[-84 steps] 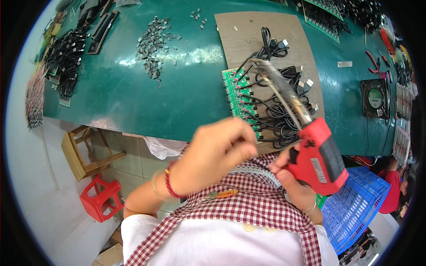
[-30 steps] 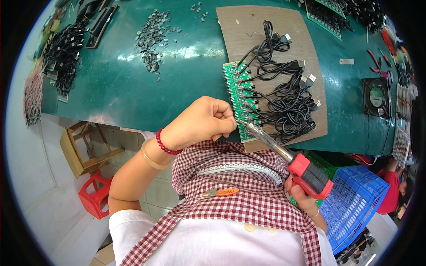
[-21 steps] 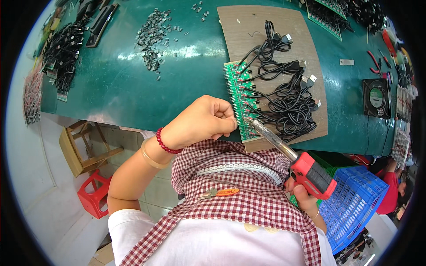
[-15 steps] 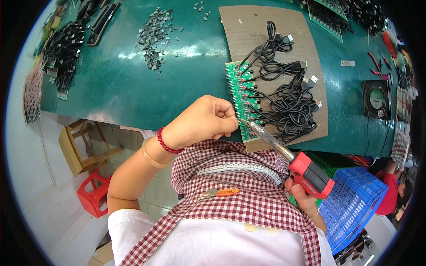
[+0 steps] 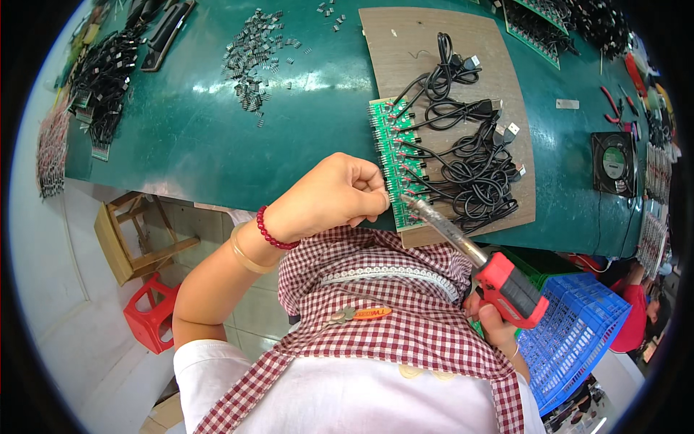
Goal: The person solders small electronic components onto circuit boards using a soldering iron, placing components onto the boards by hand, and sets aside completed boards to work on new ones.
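Observation:
A green circuit board panel [image 5: 394,155] lies on a brown board, with several black USB cables [image 5: 470,173] running off its right side. Metal pins line its left edge. My left hand [image 5: 350,189] is closed in a pinch at that edge near the panel's lower end; what its fingertips hold, if anything, is hidden. My right hand [image 5: 493,322] grips the red and black handle of a soldering gun [image 5: 510,289]. Its metal barrel slants up and left, and the tip is over the panel's lower part, just right of my left fingertips.
The brown board [image 5: 506,72] rests on a green table [image 5: 318,130]. Loose small pin pieces [image 5: 253,61] are scattered at the far left. Cable bundles [image 5: 108,79] lie beyond them. A black fan [image 5: 613,164] sits at right, and a blue crate [image 5: 578,333] stands below it.
The soldering gun has shifted slightly right, its tip drawing away from my left fingertips. My left hand keeps its pinch in nearly the same place.

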{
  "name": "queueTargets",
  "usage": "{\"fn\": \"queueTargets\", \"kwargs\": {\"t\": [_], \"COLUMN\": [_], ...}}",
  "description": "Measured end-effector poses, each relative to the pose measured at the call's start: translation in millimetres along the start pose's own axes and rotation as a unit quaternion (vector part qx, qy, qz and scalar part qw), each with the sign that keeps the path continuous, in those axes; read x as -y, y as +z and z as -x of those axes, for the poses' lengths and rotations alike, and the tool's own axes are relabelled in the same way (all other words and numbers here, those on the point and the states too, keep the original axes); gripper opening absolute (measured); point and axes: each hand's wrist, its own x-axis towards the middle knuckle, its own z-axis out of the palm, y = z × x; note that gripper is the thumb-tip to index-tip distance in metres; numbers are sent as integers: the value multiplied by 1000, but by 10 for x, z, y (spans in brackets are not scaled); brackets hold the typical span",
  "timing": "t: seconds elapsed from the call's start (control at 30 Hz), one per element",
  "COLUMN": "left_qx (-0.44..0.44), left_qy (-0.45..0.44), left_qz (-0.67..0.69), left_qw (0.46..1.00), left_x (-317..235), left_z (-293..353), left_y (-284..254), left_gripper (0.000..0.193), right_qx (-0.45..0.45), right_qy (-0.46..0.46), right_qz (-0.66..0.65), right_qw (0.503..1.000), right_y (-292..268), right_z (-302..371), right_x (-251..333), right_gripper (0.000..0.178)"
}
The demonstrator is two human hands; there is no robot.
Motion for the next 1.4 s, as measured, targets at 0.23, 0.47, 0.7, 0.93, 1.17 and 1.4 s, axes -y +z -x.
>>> {"fn": "queueTargets", "kwargs": {"t": [0.23,0.47,0.7,0.93,1.17,1.4], "left_qx": [-8,-430,-429,-47,92,30], "left_qy": [7,250,228,134,108,129], "left_qz": [-52,-491,-551,-21,250,102], "left_qw": [999,715,679,990,958,986], "left_x": [-43,-140,-140,-259,149,171], "left_z": [64,-70,-203,242,425,453], "left_y": [-33,-746,-977,1,725,716], "left_gripper": [8,16,12,4,7,7], "right_qx": [-34,-24,-32,-33,51,21], "right_qy": [24,-18,-38,-69,-6,-47], "right_qz": [-135,-244,-249,-265,-139,-54], "right_qw": [990,969,967,961,989,997], "right_y": [13,103,106,181,328,367], "right_z": [-14,-97,-193,-431,-616,-582], "right_x": [-2,169,336,561,808,685], "right_gripper": [23,52,52,41,21,37]}}
